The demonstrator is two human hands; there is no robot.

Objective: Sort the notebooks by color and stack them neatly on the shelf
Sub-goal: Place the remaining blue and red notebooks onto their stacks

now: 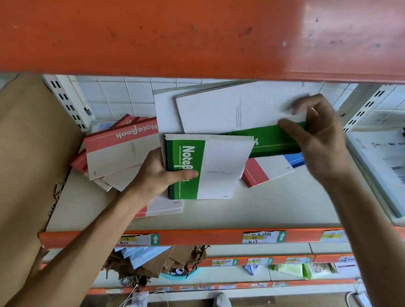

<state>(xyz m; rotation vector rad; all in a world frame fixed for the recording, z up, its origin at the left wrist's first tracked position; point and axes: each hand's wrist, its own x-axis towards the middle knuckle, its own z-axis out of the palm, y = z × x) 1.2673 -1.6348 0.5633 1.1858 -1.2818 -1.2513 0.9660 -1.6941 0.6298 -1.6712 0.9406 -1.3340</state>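
Left hand grips the green notebooks, gathering that colour; right hand pinches another green notebook from the shelf.

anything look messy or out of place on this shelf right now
Yes. The red notebooks at the left lie fanned and skewed, not squared. One red notebook and a blue one sit under the green notebooks held in the left hand. The cardboard at the left has a torn edge.
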